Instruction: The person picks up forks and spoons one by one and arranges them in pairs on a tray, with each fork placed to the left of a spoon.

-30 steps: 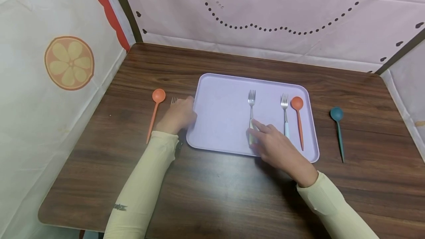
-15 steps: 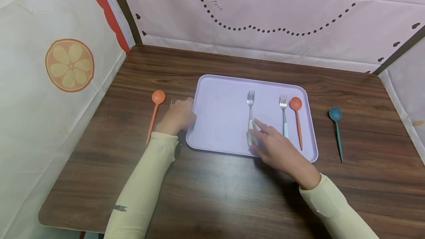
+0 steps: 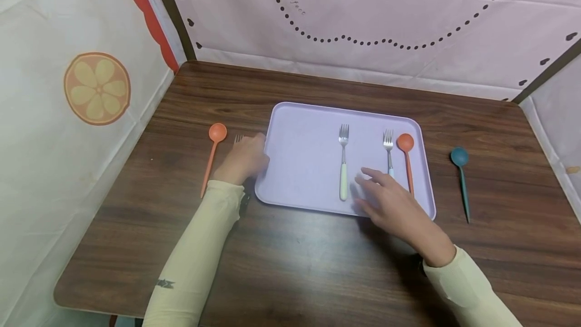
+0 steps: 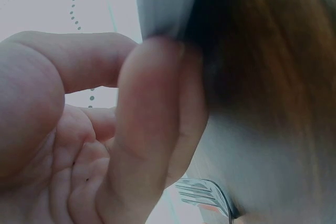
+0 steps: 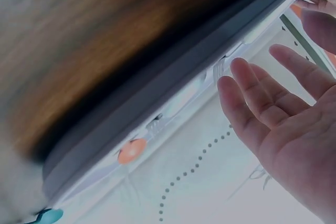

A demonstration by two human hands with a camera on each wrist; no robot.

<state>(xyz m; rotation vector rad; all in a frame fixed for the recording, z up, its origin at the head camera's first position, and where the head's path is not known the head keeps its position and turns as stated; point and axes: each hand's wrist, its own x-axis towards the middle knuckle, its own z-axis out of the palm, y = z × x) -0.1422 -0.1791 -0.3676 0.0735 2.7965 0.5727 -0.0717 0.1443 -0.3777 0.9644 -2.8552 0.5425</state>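
Left hand (image 3: 244,158) pinches the tray (image 3: 301,165); right hand (image 3: 396,205), spread, empty, beside the green-handled fork (image 3: 343,173): placing, probably; next wants lifting clear.

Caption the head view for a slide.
Left hand grips a lilac tray; right hand hovers beside the green-handled fork on it.

Dark brown wood-grain counter (image 3: 290,266), front-left corner rounded. Behind it: pale pink cloth sheet (image 3: 408,9), wavy black dotted line (image 3: 343,37). At left: white cloth sheet (image 3: 41,175) with round orange citrus-slice print (image 3: 97,89), red scalloped band (image 3: 149,16) along its edge.
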